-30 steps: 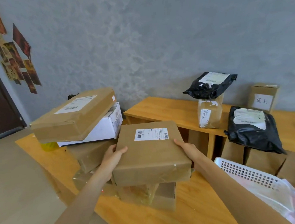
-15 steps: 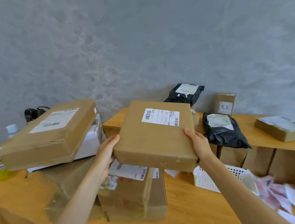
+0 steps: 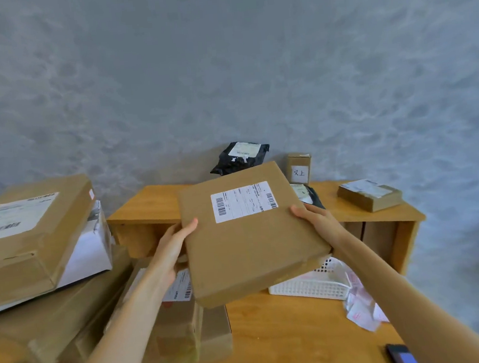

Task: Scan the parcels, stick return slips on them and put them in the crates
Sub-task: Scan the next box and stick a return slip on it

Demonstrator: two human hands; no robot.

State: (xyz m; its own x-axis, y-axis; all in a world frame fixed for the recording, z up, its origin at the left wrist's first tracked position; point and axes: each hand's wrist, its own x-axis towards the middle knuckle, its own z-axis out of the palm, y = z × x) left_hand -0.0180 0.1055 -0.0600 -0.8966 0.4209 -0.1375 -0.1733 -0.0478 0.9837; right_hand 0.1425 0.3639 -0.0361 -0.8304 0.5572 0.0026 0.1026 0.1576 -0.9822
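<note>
Nearest the camera, to the lower right of the held parcel, the corner of a dark phone [image 3: 402, 355] lies on the wooden table [image 3: 287, 335]. The flat brown parcel [image 3: 251, 237] is held in the air above that table, tilted, its white shipping label [image 3: 243, 201] facing up. The left hand [image 3: 171, 247] grips the parcel's left edge, thumb on the top face and the other fingers hidden under it; the right hand [image 3: 316, 221] grips the right edge the same way, thumb laid on top and fingers tucked out of sight beneath. Under and to the left of the parcel sits a stack of brown boxes [image 3: 183, 323], one bearing a barcode label. Farther left of the parcel, a large brown box [image 3: 33, 234] rests on a white box [image 3: 86, 250]. Just right of the parcel and partly under its lower corner stands a white slotted basket [image 3: 312, 287], with loose pinkish paper slips [image 3: 360, 306] spilling beside it. Behind the parcel a wooden shelf unit [image 3: 378, 216] carries a small flat brown parcel [image 3: 369, 194], a small upright box with a handwritten label [image 3: 299, 168], and a black mailer bag [image 3: 240, 157] against the grey wall [image 3: 223, 68].
</note>
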